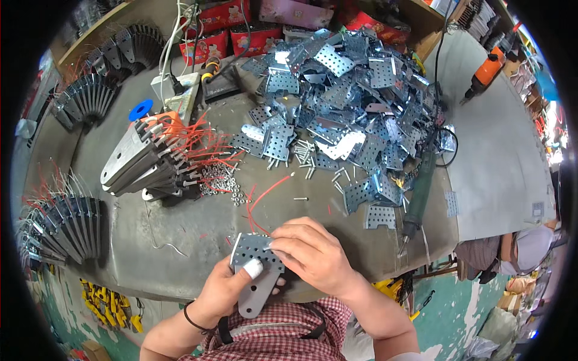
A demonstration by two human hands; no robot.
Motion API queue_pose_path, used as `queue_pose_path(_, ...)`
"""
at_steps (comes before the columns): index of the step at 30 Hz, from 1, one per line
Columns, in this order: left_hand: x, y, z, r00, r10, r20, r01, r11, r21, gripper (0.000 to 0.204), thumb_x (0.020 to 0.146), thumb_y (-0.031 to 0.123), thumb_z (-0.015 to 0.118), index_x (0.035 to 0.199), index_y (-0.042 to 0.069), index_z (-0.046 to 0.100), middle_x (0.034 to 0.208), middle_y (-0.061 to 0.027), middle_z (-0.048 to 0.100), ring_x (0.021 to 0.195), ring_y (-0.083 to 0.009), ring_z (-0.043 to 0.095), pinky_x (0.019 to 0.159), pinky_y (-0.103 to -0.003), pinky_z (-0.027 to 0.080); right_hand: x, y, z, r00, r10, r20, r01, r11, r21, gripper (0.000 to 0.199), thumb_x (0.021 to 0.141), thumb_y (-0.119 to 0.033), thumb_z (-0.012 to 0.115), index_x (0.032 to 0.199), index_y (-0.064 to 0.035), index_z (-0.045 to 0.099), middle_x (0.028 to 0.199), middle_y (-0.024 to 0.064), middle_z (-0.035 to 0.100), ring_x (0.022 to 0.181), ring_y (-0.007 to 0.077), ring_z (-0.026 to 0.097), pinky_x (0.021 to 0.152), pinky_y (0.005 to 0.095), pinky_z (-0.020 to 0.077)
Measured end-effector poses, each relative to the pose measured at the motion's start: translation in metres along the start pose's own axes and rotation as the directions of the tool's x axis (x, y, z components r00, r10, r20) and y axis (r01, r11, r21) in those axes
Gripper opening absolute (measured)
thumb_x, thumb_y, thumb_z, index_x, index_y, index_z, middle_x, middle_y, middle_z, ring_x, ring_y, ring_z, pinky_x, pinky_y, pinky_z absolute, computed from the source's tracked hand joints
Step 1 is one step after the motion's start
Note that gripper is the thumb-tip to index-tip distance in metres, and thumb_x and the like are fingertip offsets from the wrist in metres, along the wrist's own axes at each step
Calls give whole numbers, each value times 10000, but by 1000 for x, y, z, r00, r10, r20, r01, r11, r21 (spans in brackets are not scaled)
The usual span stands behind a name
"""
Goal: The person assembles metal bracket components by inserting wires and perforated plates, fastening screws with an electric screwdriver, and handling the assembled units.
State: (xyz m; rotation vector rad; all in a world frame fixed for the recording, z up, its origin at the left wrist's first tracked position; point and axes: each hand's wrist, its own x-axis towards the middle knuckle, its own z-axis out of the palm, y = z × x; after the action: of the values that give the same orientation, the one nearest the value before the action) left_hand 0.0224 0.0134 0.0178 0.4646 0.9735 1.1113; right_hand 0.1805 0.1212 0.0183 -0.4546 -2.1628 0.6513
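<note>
My left hand (226, 287) grips a perforated metal bracket (253, 249) with a grey flat tongue (256, 296) hanging below it, near the table's front edge. A white bandage wraps that hand's thumb. My right hand (310, 253) rests on the bracket's right side, fingertips pinched at its top edge; whether something small sits in the pinch I cannot tell. A red wire (260, 198) runs from the bracket up across the table.
A large heap of perforated brackets (349, 96) fills the back of the round table (180, 240). Screws (304, 157) and nuts (220, 179) lie mid-table. Assembled pieces with red wires (150, 159) stack at left. A green electric screwdriver (416, 192) lies right. Another person (512, 249) sits far right.
</note>
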Motion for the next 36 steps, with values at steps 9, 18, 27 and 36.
queue_pose_path(9,-2,-3,3,999,7,47,-4,997,-75,381,945,220,414,1222,-40,385,1082,-187,562,932,-281,609,795,-385,508,-4,1,6,998,-13,-62,7,995,-95,255,634,46,678,869,21,581,882,104,570,806,271,576,675,335,494)
queue_pose_path(18,1,-4,-2,993,91,-77,-89,996,32,317,929,136,381,1171,-49,467,1046,-163,600,880,-260,633,772,-337,513,-12,-9,-6,956,272,-109,-264,961,82,222,645,65,684,840,-13,612,848,102,612,729,236,597,635,300,484)
queue_pose_path(27,-2,-20,-9,921,353,-164,-242,850,469,252,877,162,481,1004,-31,582,861,-43,629,742,-92,554,667,-240,449,-20,-20,-6,973,214,90,-211,976,-45,221,677,10,660,874,-19,564,787,69,534,717,239,552,611,325,465)
queue_pose_path(36,-1,-25,-14,914,387,-124,-309,860,405,271,864,204,511,991,-21,592,837,-36,630,762,-98,557,680,-254,451,-15,-3,-2,701,622,349,-712,581,395,363,675,-210,761,886,-17,537,737,63,543,657,159,554,598,274,447)
